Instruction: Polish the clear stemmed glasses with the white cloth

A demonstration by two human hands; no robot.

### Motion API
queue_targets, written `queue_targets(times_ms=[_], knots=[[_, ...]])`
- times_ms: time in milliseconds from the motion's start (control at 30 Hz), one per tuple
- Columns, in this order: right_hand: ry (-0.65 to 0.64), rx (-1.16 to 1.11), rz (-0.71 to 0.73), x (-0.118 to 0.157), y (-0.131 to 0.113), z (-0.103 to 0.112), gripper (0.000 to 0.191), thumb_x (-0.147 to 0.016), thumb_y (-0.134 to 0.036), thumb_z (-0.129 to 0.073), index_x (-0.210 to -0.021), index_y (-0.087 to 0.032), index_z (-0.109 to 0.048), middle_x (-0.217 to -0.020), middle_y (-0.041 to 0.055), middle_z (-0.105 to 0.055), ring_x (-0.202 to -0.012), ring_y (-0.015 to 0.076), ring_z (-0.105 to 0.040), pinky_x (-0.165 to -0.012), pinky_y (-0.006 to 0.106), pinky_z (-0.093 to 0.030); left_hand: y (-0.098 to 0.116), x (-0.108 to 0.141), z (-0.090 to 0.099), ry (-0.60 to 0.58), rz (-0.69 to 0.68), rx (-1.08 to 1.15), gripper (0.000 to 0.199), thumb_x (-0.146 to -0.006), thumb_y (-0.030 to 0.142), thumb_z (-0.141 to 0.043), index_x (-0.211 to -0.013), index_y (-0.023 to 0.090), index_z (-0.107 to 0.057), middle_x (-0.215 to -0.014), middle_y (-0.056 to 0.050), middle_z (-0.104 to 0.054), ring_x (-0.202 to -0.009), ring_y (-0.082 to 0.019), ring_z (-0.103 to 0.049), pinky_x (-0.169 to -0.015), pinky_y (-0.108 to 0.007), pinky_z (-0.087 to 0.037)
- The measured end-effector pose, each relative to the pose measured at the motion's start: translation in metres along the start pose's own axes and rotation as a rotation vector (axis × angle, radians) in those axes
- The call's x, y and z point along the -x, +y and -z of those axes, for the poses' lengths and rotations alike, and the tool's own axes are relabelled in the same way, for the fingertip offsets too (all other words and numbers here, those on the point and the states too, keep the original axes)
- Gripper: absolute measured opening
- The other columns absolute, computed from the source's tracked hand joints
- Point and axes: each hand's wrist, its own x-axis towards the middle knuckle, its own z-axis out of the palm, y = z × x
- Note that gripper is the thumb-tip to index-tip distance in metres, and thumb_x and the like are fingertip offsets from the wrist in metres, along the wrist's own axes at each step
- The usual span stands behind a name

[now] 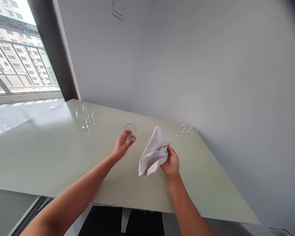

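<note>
I have the left hand (123, 146) closed around the lower part of a clear drinking glass (130, 131), thumb and fingers clamped on it, its round rim facing up. The glass is over the middle of a pale, glossy table (64, 160), nearer the far edge than the near one; I cannot tell what shape its foot has under the fingers. I have the right hand (171, 162) clamped on one side of a folded, light grey cloth (153, 152), thumb on top. The cloth fans out toward the left, its folds drooping toward the near edge. The two hands are apart, the cloth between them.

Near the table's far left corner, two clear stemmed glasses (86, 127) stand upright, close together. Near its far right corner I see two small clear glasses (184, 126) side by side, with small clear spots (184, 138), too tiny to identify, on the tabletop just in front. A plain grey wall (211, 65) rises behind the far edge; a window (22, 52) lies beyond the far left corner.
</note>
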Motion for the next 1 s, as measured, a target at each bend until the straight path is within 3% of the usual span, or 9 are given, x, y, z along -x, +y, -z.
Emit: queue_targets(times_ms=[133,200,400,533,633,767,833,933,1000], knots=[[0.021,0.021,0.131,-0.011,0.005,-0.002,0.014,-0.078,-0.023,-0.051,-0.086,-0.020,-0.062,-0.084,-0.0004,-0.069,-0.089,0.0152,-0.063,-0.084,0.031,-0.050,0.004,0.016,-0.018,-0.412,0.128,0.319,0.035,-0.074,0.042,-0.060,-0.096,0.019,-0.045,-0.094,-0.008,-0.063,-0.060,-0.010,-0.050,-0.059,-0.027,-0.038],[0.014,0.066,0.185,-0.017,0.008,-0.003,0.014,-0.078,-0.026,-0.050,-0.084,-0.020,-0.061,-0.086,0.0008,-0.069,-0.094,0.0156,-0.062,-0.086,0.032,-0.049,0.004,0.022,-0.025,-0.523,0.180,0.332,0.034,-0.075,0.042,-0.060,-0.095,0.019,-0.046,-0.094,-0.009,-0.063,-0.056,-0.008,-0.046,-0.056,-0.026,-0.036],[-0.049,0.106,0.179,-0.019,0.016,-0.010,0.017,-0.079,-0.031,-0.048,-0.084,-0.020,-0.061,-0.090,0.0026,-0.068,-0.099,0.0169,-0.060,-0.088,0.035,-0.047,-0.004,0.026,-0.029,-0.434,0.191,0.228,0.043,-0.072,0.046,-0.062,-0.102,0.019,-0.048,-0.064,0.002,-0.052,-0.061,-0.011,-0.048,-0.056,-0.024,-0.035],[-0.035,0.051,0.180,-0.016,0.020,-0.014,0.017,-0.079,-0.029,-0.050,-0.088,-0.020,-0.060,-0.091,0.0022,-0.068,-0.098,0.0164,-0.060,-0.088,0.034,-0.047,-0.002,0.025,-0.028,-0.477,0.188,0.219,0.041,-0.073,0.045,-0.062,-0.099,0.017,-0.049,-0.073,-0.001,-0.056,-0.059,-0.009,-0.045,-0.055,-0.023,-0.033],[-0.033,0.052,0.213,-0.019,0.019,-0.015,0.018,-0.079,-0.031,-0.051,-0.091,-0.021,-0.059,-0.093,0.0009,-0.067,-0.097,0.0154,-0.060,-0.087,0.034,-0.047,0.003,0.032,-0.030,-0.579,0.190,0.272,0.037,-0.074,0.043,-0.062,-0.096,0.019,-0.045,-0.093,-0.007,-0.061,-0.061,-0.008,-0.045,-0.057,-0.024,-0.035],[0.063,0.061,0.238,-0.021,0.007,-0.011,0.022,-0.080,-0.036,-0.048,-0.093,-0.021,-0.059,-0.092,0.0020,-0.066,-0.094,0.0169,-0.060,-0.084,0.035,-0.048,0.004,0.038,-0.031,-0.834,0.216,0.245,0.038,-0.074,0.042,-0.061,-0.099,0.019,-0.044,-0.088,-0.008,-0.063,-0.062,-0.010,-0.046,-0.058,-0.026,-0.037],[0.073,0.073,0.278,-0.014,-0.002,-0.010,0.023,-0.081,-0.036,-0.048,-0.096,-0.022,-0.058,-0.094,0.0018,-0.066,-0.094,0.0168,-0.060,-0.083,0.035,-0.048,0.000,0.035,-0.030,-0.722,0.184,0.123,0.037,-0.074,0.041,-0.061,-0.098,0.019,-0.045,-0.088,-0.007,-0.062,-0.064,-0.011,-0.048,-0.058,-0.026,-0.037],[0.020,0.176,0.430,0.007,-0.009,-0.015,0.024,-0.082,-0.035,-0.048,-0.103,-0.026,-0.056,-0.101,-0.0002,-0.063,-0.096,0.0153,-0.058,-0.082,0.031,-0.047,-0.007,0.026,-0.026,-0.364,0.102,-0.209,0.031,-0.076,0.039,-0.056,-0.100,0.022,-0.045,-0.087,-0.003,-0.060,-0.064,-0.012,-0.050,-0.059,-0.026,-0.038],[-0.003,0.308,0.540,0.023,-0.005,-0.021,0.024,-0.083,-0.035,-0.049,-0.105,-0.028,-0.055,-0.100,-0.0009,-0.062,-0.094,0.0140,-0.057,-0.077,0.027,-0.047,-0.012,0.020,-0.021,-0.220,0.021,-0.438,0.036,-0.077,0.038,-0.054,-0.108,0.025,-0.042,-0.087,0.000,-0.060,-0.065,-0.013,-0.051,-0.061,-0.028,-0.039]])
